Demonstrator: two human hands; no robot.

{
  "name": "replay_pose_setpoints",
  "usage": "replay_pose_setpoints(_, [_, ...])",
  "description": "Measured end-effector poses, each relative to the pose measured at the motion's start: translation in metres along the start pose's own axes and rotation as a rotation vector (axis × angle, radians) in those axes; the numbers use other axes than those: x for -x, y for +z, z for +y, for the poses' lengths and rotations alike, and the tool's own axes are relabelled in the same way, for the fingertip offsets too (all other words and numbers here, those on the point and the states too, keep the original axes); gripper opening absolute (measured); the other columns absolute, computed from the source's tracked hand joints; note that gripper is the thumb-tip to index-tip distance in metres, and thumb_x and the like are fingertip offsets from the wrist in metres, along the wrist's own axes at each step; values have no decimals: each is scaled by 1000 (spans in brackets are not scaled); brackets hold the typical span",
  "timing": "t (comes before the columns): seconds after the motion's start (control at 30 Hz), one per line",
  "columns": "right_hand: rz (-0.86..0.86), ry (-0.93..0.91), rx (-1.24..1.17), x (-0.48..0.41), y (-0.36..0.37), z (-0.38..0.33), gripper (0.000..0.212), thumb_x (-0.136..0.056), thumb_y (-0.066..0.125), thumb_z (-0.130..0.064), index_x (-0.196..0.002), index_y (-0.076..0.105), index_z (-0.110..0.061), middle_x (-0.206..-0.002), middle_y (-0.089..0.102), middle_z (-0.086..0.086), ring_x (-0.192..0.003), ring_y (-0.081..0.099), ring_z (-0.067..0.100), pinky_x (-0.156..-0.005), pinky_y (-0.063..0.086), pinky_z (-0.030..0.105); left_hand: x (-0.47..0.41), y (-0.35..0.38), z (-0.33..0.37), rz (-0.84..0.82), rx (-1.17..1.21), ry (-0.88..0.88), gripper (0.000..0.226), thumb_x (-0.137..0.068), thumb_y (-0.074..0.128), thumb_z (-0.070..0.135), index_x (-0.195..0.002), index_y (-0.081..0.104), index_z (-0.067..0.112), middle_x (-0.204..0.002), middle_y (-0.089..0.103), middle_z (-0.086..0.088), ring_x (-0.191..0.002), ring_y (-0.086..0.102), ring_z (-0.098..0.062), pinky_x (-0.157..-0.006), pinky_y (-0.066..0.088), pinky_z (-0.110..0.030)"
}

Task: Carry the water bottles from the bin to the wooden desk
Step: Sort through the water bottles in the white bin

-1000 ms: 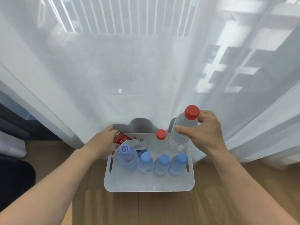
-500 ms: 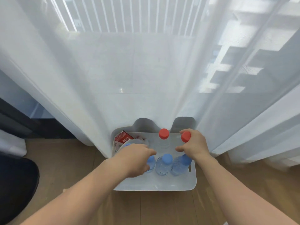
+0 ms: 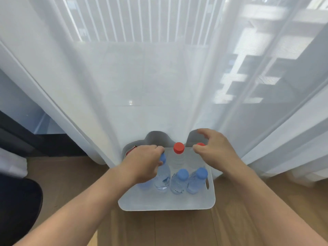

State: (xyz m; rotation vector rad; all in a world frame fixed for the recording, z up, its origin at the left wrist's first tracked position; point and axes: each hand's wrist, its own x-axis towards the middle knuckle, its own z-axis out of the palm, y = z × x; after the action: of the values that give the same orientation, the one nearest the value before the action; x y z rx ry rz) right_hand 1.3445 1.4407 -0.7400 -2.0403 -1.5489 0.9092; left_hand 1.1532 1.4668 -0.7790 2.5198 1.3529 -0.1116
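Here, the bin [image 3: 166, 201] sat on the floor, holding upright bottles, long axes vertical, directly below both hands. The left hand [image 3: 143, 162] was clamped on a blue-capped bottle [image 3: 162, 174]; the right hand [image 3: 214, 150] hovered apart-fingered beside a red-capped bottle [image 3: 201, 144].

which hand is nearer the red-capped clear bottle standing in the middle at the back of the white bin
Right, narrowly. The right hand hovers just right of the red-capped clear bottle, over a second red cap. The left hand, to its left, grips a blue-capped bottle.
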Motion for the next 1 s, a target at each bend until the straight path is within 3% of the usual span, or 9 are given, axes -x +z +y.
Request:
replay_pose_setpoints(0.13, [-270,-112,-230,14,-8,-23,55,-78,72,-19,-129,54,-25,-125,55,-10,-112,56,4,-84,43,11,17,-55,-1,218,150,100,33,-90,50,31,-120,54,19,-105,61,1,-90,51,-14,-84,39,-22])
replay_pose_setpoints(0.2, [-348,-195,-320,16,-6,-33,57,-74,77,-25,-126,56,-32,-127,57,-16,-107,59,0,-94,46,18,27,-82,5,320,226,144,38,-86,49,33,-120,58,19,-100,64,2,-84,50,-10,-82,41,-22])
replay_pose_setpoints(0.3, [-360,-345,-418,20,-7,-48,35,-78,73,-18,-108,66,-33,-111,71,-13,-104,64,-1,-99,47,24,37,-110,15,391,308,154,43,-80,48,33,-118,62,19,-96,66,5,-83,55,-9,-82,46,-24])
replay_pose_setpoints(0.47, [-186,-413,-475,19,-11,-51,23,-81,69,-13,-94,69,-32,-96,75,-4,-90,68,6,-79,56,27,35,-114,23,512,459,77,40,-80,53,34,-115,65,20,-95,71,10,-87,61,-2,-79,48,-11])
replay_pose_setpoints(0.57, [-50,-292,-616,17,-17,-48,15,-77,72,-18,-90,69,-25,-86,74,-3,-73,68,8,-60,55,23,34,-107,22,631,624,-53,17,-82,64,29,-96,72,23,-72,67,26,-76,63,4,-67,49,-7])
replay_pose_setpoints(0.63, [54,-215,-699,15,-24,-47,14,-72,75,-24,-85,70,-24,-84,74,-1,-74,69,14,-70,60,34,35,-102,26,541,674,-86,10,-82,68,23,-90,74,25,-69,68,25,-72,65,4,-63,50,-8])
replay_pose_setpoints(0.73, [181,-139,-771,14,-34,-49,36,-56,76,-47,-81,70,-22,-87,74,4,-80,70,26,-80,56,54,37,-92,38,354,746,-45,34,-77,64,37,-105,73,21,-93,71,14,-80,67,-2,-68,56,-18])
replay_pose_setpoints(0.9, [299,-65,-809,18,-35,-53,45,-57,78,-50,-85,65,-16,-94,69,10,-85,67,35,-64,54,62,34,-79,55,513,731,-107,30,-74,73,26,-103,73,18,-89,66,16,-72,66,-2,-67,55,-14])
replay_pose_setpoints(1.0, [323,-43,-820,18,-33,-56,48,-54,80,-48,-83,65,-13,-92,69,12,-78,66,35,-58,54,63,30,-81,58,562,886,-263,17,-68,80,17,-84,76,19,-72,72,11,-56,62,3,-56,47,-7])
